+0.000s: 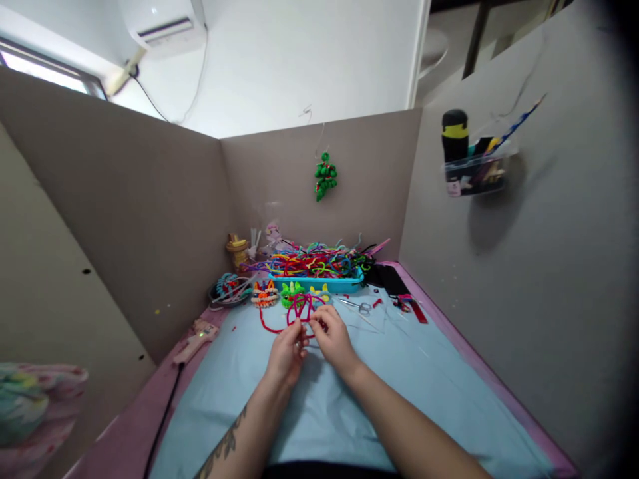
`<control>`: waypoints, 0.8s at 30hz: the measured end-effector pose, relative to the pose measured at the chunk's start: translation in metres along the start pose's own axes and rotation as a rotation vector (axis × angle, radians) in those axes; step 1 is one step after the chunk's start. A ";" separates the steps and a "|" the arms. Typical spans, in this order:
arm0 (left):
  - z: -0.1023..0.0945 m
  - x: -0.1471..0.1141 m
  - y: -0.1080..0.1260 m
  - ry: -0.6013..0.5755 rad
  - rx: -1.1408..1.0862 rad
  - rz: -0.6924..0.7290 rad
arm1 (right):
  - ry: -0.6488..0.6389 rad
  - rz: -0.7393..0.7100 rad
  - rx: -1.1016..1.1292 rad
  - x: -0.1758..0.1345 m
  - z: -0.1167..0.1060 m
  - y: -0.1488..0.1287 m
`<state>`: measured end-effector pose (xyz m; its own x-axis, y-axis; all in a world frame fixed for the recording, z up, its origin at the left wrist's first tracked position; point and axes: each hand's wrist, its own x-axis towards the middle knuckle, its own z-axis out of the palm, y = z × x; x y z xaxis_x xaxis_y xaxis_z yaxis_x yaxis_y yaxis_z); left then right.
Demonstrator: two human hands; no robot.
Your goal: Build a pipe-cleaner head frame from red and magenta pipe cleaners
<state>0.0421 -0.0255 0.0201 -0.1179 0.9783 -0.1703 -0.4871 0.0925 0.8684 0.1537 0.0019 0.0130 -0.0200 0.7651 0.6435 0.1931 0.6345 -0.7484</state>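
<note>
Both my hands meet over the middle of the blue cloth. A magenta pipe cleaner [291, 311], bent into several loops, stands up between them. My left hand [288, 346] pinches its lower part between thumb and fingers. Close beside it, my right hand [331, 336] is closed on the same looped pipe cleaner. A red fuzzy strand [264, 324] curves away to the left of the loops. Just behind sit small fuzzy figures: an orange one [264, 294], a green one [291, 293] and a light blue and yellow one [322, 293], partly hidden by the loops.
A blue tray [339, 286] heaped with coloured pipe cleaners stands at the back. Scissors [363, 308] lie to the right, near a dark phone-like slab [393, 279]. At left are a dark bowl [229, 301] and a power strip [194, 344]. Grey partitions [319, 219] enclose the table.
</note>
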 end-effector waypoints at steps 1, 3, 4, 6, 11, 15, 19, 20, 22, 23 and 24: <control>-0.002 -0.002 0.000 0.003 0.107 0.109 | 0.008 0.013 0.006 0.001 -0.001 -0.001; -0.005 -0.007 0.004 0.059 0.364 0.403 | 0.012 0.035 0.009 0.002 -0.003 -0.004; -0.007 -0.009 0.008 0.103 0.498 0.560 | 0.011 0.041 0.010 0.002 -0.004 -0.006; -0.010 -0.011 0.016 0.172 0.741 0.823 | 0.004 0.037 0.016 0.002 -0.006 -0.010; -0.013 -0.012 0.031 0.062 1.064 0.975 | -0.040 -0.010 0.034 0.000 -0.006 -0.012; -0.011 -0.014 0.030 -0.064 1.022 0.859 | -0.050 -0.026 0.026 -0.001 -0.006 -0.011; -0.007 -0.018 0.030 -0.041 0.861 0.804 | -0.071 -0.047 0.032 -0.001 -0.008 -0.013; -0.007 -0.019 0.030 -0.024 0.834 0.805 | -0.074 -0.052 0.037 0.000 -0.008 -0.014; -0.007 -0.021 0.031 -0.003 0.852 0.827 | -0.084 -0.058 0.038 0.001 -0.008 -0.013; -0.008 -0.021 0.032 -0.002 0.885 0.843 | -0.093 -0.055 0.032 0.001 -0.008 -0.012; -0.008 -0.021 0.032 -0.004 0.919 0.857 | -0.105 -0.046 0.024 0.002 -0.008 -0.011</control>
<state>0.0218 -0.0448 0.0475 -0.0943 0.7883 0.6080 0.5271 -0.4786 0.7022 0.1591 -0.0047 0.0235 -0.1316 0.7413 0.6581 0.1660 0.6710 -0.7226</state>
